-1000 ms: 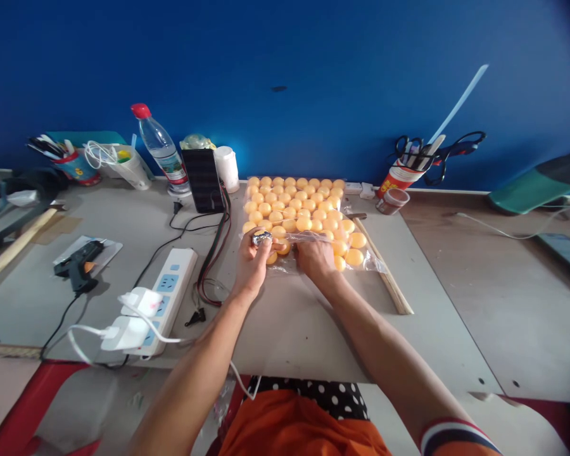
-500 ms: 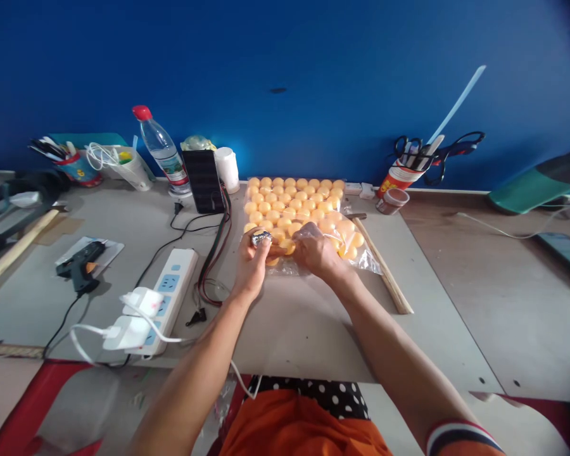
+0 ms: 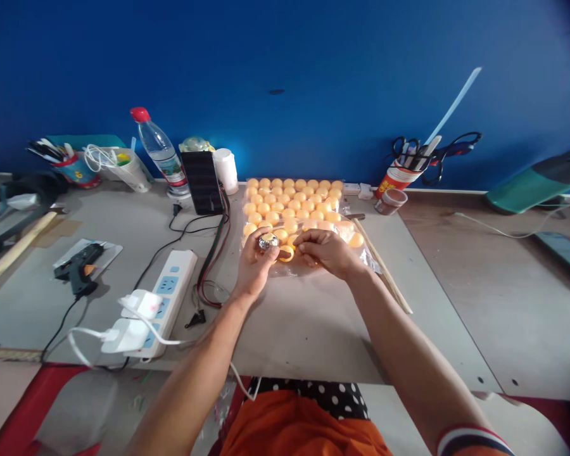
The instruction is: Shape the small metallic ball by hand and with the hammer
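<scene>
My left hand (image 3: 254, 266) is closed around a small ball wrapped partly in silver foil (image 3: 268, 241), with a yellow-orange patch showing on top. Close beside it, my right hand (image 3: 325, 252) has its fingers curled and pinched together; whatever lies between them is too small to make out. Both hands are over the near part of a clear plastic bag (image 3: 292, 271) holding rows of orange balls (image 3: 285, 197) that look like ping-pong balls. Part of the near rows is hidden by my hands.
A hammer (image 3: 393, 288) lies right of the bag. To the left are a power strip (image 3: 177, 269) with white chargers, cables, a glue gun (image 3: 82, 267), a phone (image 3: 202, 182) standing up and a bottle (image 3: 164, 155). A cup of pens and scissors (image 3: 398, 176) stands at the back right.
My right hand has lifted from the plastic and turned, its fingers now pinched near my left hand. My left hand has shifted slightly right, showing more of the foil-wrapped ball.
</scene>
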`<state>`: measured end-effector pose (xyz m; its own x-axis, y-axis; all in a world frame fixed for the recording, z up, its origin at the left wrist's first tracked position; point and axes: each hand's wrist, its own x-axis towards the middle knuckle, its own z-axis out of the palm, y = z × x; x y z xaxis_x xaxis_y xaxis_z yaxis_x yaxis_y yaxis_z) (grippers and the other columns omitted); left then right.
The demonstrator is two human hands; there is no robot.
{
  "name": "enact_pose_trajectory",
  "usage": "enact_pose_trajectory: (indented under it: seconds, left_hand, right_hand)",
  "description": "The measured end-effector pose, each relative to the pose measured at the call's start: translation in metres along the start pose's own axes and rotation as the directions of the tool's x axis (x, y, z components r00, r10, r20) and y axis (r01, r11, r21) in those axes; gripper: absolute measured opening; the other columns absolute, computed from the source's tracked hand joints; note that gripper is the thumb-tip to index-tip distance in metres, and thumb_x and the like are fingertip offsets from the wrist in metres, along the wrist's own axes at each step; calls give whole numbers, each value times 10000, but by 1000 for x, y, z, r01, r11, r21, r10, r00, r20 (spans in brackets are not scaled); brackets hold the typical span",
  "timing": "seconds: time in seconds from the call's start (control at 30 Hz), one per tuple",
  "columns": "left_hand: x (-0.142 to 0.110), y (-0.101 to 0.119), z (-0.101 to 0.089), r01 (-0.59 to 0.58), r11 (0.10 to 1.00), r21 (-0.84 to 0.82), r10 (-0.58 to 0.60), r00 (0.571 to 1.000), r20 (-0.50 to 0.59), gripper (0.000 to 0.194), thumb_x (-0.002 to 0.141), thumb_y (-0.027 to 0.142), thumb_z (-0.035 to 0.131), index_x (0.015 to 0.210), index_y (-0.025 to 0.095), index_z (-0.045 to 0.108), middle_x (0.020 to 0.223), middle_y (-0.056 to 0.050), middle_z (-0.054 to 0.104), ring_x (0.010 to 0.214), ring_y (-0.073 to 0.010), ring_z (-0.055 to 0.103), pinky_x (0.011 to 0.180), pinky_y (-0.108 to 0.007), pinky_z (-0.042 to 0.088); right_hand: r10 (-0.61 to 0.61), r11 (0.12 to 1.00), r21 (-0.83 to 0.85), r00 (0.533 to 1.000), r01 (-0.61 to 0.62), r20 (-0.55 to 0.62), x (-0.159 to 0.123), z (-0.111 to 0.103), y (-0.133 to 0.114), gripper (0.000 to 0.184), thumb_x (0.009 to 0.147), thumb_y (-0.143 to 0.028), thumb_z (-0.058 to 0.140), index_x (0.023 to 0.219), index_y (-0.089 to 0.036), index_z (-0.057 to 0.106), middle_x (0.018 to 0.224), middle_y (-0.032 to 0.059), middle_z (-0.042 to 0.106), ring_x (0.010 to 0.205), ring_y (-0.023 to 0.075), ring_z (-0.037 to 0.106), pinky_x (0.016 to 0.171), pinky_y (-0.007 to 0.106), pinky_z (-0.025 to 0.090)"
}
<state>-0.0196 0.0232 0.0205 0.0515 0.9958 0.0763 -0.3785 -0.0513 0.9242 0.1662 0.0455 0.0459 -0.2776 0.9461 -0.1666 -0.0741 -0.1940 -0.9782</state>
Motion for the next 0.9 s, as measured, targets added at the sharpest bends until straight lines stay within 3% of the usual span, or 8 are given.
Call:
enact_pose_trajectory:
  seconds: [0.13,0.23,0.33,0.47,0.67,0.9]
  left_hand:
    - [0,0,1,107,988,-109,-99,992,76,543,672,329,864,1146,245,613,1010,-21,690,788,-149,695,792,-320,568]
    - [-1,1,1,187,967,-175,-159,974,163,536,668,278,857,1154,246,634,1006,-8,684,815,-134,676,890,-359,552]
    - [-3,4,2,255,944,-209,-209,953,218,558,697,278,830,1217,256,631,982,-4,680,853,-148,680,952,-386,530]
    - [-5,7,2,292,937,-193,-243,940,240,539,710,280,822,1220,254,650,1015,-19,677,880,-152,667,921,-358,528]
    - [-4,1,-6,327,932,-157,-275,920,281,490,751,258,798,1224,266,669,1039,-21,661,867,-143,649,882,-337,518]
    - [-3,1,-7,357,906,-227,-272,903,333,531,756,239,791,1263,262,631,1030,-31,673,846,-150,664,836,-332,523]
  right_hand:
    - [50,978,198,997,-60,58,-5,-4,-8,211,673,-284,814,779,-163,677,615,-17,668,411,51,495,433,202,382]
    - [91,954,279,994,-105,65,-13,-6,-7,196,684,-241,801,826,-157,695,689,9,705,581,97,646,587,218,516]
    - [120,937,324,991,-130,53,-18,-5,0,237,672,-174,756,899,-153,693,718,20,720,697,133,700,712,256,560]
    - [49,938,345,999,-40,-18,-18,-2,11,174,693,-177,741,835,-165,642,681,-9,688,579,99,637,620,236,528]
    - [20,910,415,1000,-17,-2,-17,3,16,328,653,-361,870,767,-180,621,655,-27,672,451,75,560,455,201,444]
    - [64,852,514,994,-99,86,-20,-1,22,283,636,-297,887,781,-181,673,626,-27,652,524,95,602,529,210,503]
